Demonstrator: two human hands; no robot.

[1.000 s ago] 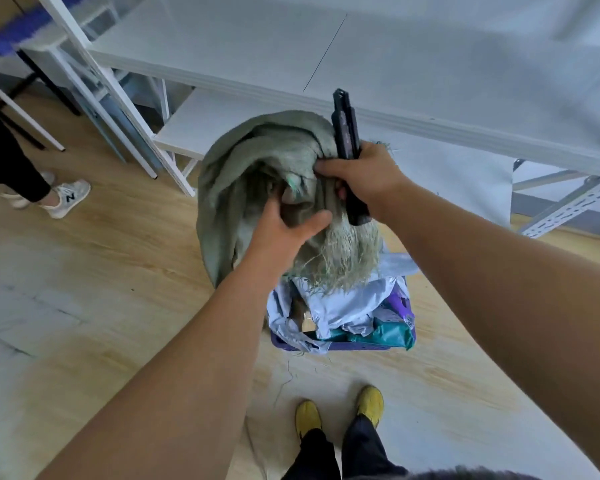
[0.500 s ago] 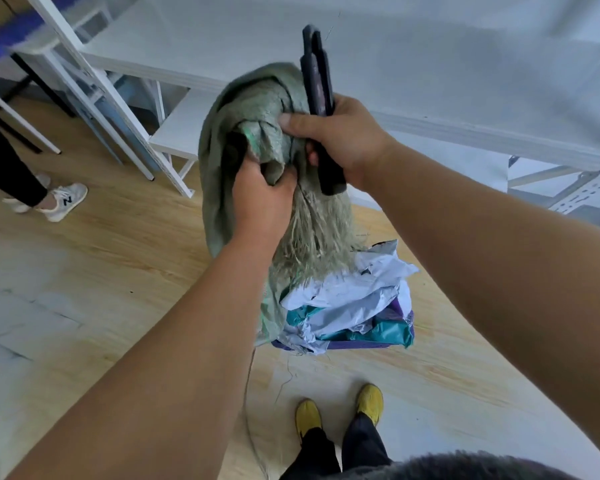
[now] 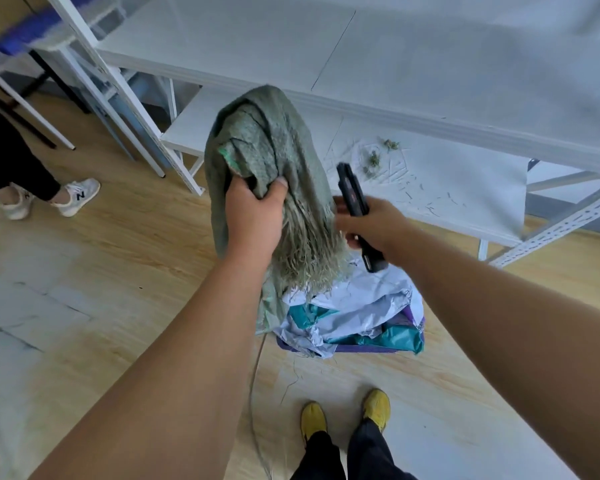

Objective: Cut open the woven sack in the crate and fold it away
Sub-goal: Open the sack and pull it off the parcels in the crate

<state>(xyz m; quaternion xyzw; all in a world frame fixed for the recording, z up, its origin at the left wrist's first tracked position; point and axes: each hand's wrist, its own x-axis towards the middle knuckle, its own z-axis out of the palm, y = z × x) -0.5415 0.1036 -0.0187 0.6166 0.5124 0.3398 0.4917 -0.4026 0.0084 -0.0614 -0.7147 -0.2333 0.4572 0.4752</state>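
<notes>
Our left hand [image 3: 253,216] gripped the bunched green sack [image 3: 274,161] and held it up above the purple crate [image 3: 378,348] on the floor, its frayed threads hanging down. Our right hand [image 3: 371,223] was closed around a black cutter [image 3: 355,206], just beside the sack. White and teal wrappers [image 3: 354,313] filled the crate.

Coarse, matt green woven sack [image 3: 274,147] is fraying into pale threads; glossy crinkled plastic bags [image 3: 357,313] are lying over smooth wood-look floor [image 3: 125,258].
</notes>
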